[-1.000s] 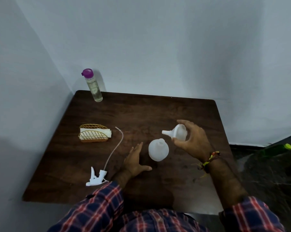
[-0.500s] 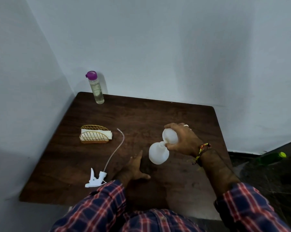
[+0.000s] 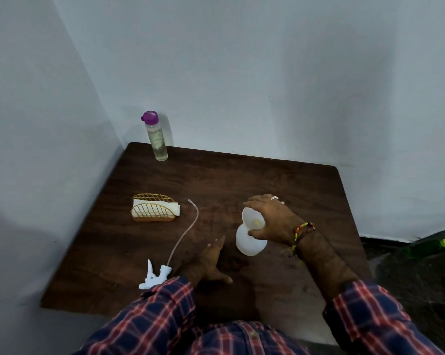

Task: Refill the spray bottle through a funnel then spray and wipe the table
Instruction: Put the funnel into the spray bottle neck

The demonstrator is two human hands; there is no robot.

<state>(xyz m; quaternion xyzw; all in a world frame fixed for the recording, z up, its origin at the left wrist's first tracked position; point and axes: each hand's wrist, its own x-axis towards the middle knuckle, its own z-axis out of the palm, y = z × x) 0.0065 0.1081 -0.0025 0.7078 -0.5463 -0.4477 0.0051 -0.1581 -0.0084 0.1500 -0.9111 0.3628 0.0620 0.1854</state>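
A white spray bottle body [image 3: 248, 242] stands without its head near the middle of the dark wooden table [image 3: 241, 180]. A white funnel [image 3: 252, 218] sits with its spout in the bottle's neck, and my right hand [image 3: 272, 219] grips the funnel's rim. My left hand [image 3: 209, 262] lies flat on the table just left of the bottle, fingers apart, holding nothing. The white trigger head [image 3: 153, 275] with its long dip tube [image 3: 184, 233] lies on the table at the front left. A clear refill bottle [image 3: 157, 137] with a purple cap stands at the far left corner.
A gold wire holder with white napkins [image 3: 154, 208] stands left of centre. Walls close in the table at the back and left. On the dark floor to the right lies a green bottle [image 3: 430, 248] with a lime cap.
My right hand turned the funnel from sideways to upright and lowered it into the bottle's neck. My left hand stayed flat on the table.
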